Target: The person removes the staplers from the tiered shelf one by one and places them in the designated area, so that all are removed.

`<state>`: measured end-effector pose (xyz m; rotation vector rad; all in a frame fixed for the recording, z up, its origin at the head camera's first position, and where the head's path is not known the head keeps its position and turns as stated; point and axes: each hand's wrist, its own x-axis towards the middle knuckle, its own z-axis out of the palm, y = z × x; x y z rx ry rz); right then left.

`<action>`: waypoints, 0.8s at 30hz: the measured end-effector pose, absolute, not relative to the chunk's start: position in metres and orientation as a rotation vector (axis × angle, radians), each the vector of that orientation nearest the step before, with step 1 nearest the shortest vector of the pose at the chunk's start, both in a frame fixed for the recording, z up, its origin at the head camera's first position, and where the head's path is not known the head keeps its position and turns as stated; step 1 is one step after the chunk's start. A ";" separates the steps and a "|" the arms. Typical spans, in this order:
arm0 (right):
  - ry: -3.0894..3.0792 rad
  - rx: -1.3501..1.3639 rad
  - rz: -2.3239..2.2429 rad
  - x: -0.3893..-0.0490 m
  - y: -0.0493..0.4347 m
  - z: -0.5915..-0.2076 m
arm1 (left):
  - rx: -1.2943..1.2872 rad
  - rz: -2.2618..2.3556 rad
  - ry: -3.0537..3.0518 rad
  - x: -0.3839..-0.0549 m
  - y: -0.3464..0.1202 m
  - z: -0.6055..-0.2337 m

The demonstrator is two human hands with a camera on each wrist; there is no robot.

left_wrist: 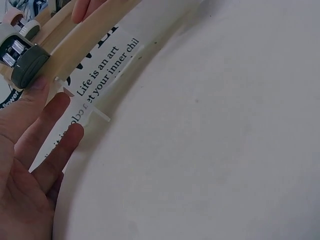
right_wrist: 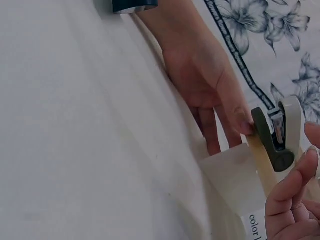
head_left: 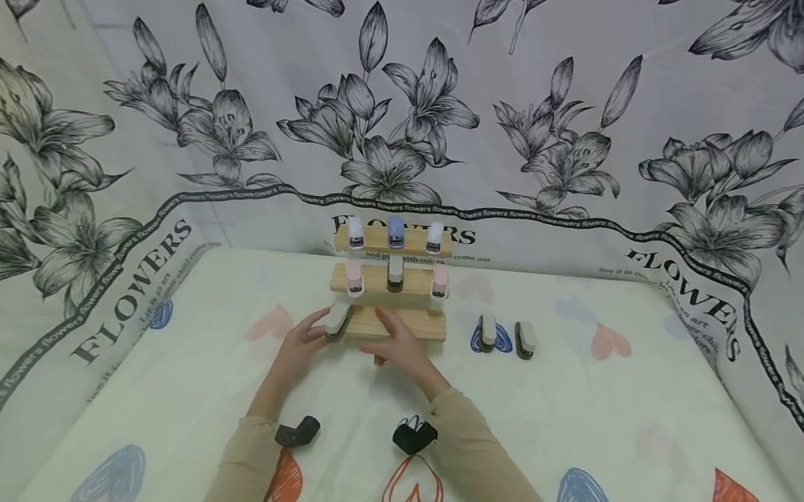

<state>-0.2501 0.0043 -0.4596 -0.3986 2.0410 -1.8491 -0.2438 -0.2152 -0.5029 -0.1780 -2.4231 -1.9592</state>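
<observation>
A grey-white hole punch (head_left: 338, 319) with a dark green base sits at the left end of the lowest wooden shelf (head_left: 407, 324). My left hand (head_left: 302, 343) is beside it, thumb tip against the green base (right_wrist: 265, 140) and the other fingers loosely extended below the shelf's end. Around the middle of that same shelf, my right hand (head_left: 398, 348) reaches in with fingers spread and nothing between them. In the right wrist view, right-hand fingers (right_wrist: 295, 197) stand near the hole punch, apart from it.
Two upper shelves hold a white punch (head_left: 356, 232), a blue one (head_left: 395, 232), pink ones (head_left: 440, 280) and others. Two more grey-white punches (head_left: 486, 333) (head_left: 525, 340) stand on the patterned cloth to the right. Black devices (head_left: 298, 432) (head_left: 415, 436) project at both wrists.
</observation>
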 end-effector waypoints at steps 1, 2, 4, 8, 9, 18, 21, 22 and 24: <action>2.042 -0.393 -1.856 -0.251 0.002 -0.461 | -0.182 -1.971 -2.419 -0.244 -0.214 -0.503; 2.049 -0.378 -1.857 -0.251 0.000 -0.462 | -0.190 -1.976 -2.420 -0.244 -0.214 -0.504; 2.043 -0.354 -1.872 -0.252 -0.004 -0.463 | -0.196 -1.990 -2.412 -0.244 -0.212 -0.504; 2.035 -0.322 -1.888 -0.251 -0.012 -0.462 | -0.193 -1.962 -2.424 -0.244 -0.212 -0.505; 2.027 -0.318 -1.898 -0.251 -0.014 -0.462 | -0.190 -1.961 -2.422 -0.244 -0.212 -0.505; 1.978 -0.348 -1.964 -0.252 -0.032 -0.461 | -0.178 -1.951 -2.451 -0.245 -0.215 -0.503; 1.981 -0.329 -1.998 -0.253 -0.038 -0.462 | -0.193 -1.972 -2.438 -0.244 -0.216 -0.503; 1.984 -0.316 -2.006 -0.252 -0.040 -0.463 | -0.200 -1.984 -2.434 -0.244 -0.216 -0.503; 1.994 -0.292 -2.022 -0.252 -0.043 -0.464 | -0.217 -2.001 -2.422 -0.244 -0.216 -0.504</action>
